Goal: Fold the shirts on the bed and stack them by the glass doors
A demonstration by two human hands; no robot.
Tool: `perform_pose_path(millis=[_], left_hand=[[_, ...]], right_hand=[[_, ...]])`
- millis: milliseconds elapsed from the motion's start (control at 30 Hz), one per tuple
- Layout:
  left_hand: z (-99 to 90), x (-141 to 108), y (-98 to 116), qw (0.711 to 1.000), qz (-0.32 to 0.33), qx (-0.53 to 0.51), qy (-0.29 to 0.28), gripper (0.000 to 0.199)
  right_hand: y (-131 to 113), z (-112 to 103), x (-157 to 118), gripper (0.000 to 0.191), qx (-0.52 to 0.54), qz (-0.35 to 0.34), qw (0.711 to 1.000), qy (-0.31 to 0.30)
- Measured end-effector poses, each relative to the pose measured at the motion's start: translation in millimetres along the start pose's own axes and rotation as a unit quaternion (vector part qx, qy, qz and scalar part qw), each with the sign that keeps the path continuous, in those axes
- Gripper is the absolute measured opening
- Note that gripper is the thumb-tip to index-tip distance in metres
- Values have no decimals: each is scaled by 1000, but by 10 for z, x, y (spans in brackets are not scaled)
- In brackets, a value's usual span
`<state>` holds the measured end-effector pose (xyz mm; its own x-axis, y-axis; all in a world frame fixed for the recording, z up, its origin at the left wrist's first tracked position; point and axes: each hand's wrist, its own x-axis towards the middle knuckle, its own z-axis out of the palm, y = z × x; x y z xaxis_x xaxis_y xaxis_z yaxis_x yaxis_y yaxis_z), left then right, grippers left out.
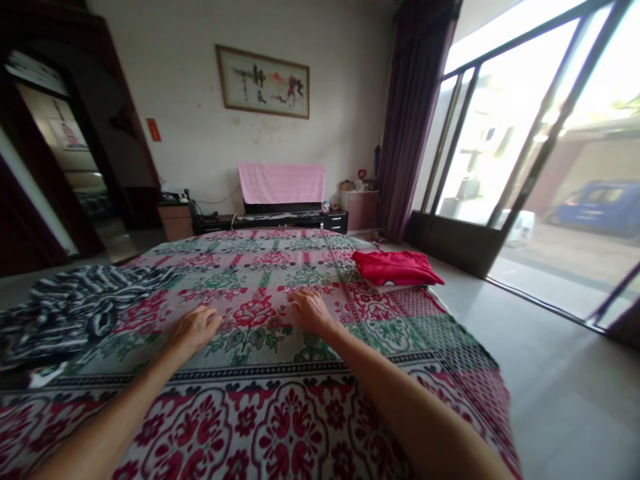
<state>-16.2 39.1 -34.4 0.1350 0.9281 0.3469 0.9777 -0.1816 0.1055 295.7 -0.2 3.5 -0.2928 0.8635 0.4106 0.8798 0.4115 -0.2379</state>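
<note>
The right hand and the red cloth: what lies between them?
In the head view, only the patterned cover lies between the right hand and the red cloth.

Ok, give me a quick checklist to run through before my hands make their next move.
1. Both hands in view: ok, left hand and right hand are apart, palms turned down.
2. Fingertips off the cloth: cannot tell, the undersides are hidden.
3. Cloth flat between the hands: ok, its flower pattern shows with no big folds.
4. Striped garment folded: not ok, it lies crumpled at the left.
5. Red bundle well inside the cloth's edge: not ok, it sits by the right edge.
</note>
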Motion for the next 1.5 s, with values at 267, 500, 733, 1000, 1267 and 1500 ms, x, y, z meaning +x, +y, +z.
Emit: perform_pose_path(millis=[267,500,733,1000,1267,1500], left_hand=[[-360,-445,-647,995,-83,44,20,34],[-877,-527,-1286,984,-122,91,93,38],[-1084,-499,-1709,930,-353,102,22,64],[-1284,-258,-1460,938,-316,137,30,38],[-1078,55,9,989,-108,7,105,34],[-678,-77,803,989,43,-129,61,25]], right_hand=[[-631,518,457,26,36,23,999,-18],[-451,676,467,25,133,-21,991,18],[-399,734,481,25,148,-28,988,32],[-458,668,482,26,162,3,986,41],[-470,576,480,31,297,122,941,112],[-467,529,459,42,400,141,894,145]])
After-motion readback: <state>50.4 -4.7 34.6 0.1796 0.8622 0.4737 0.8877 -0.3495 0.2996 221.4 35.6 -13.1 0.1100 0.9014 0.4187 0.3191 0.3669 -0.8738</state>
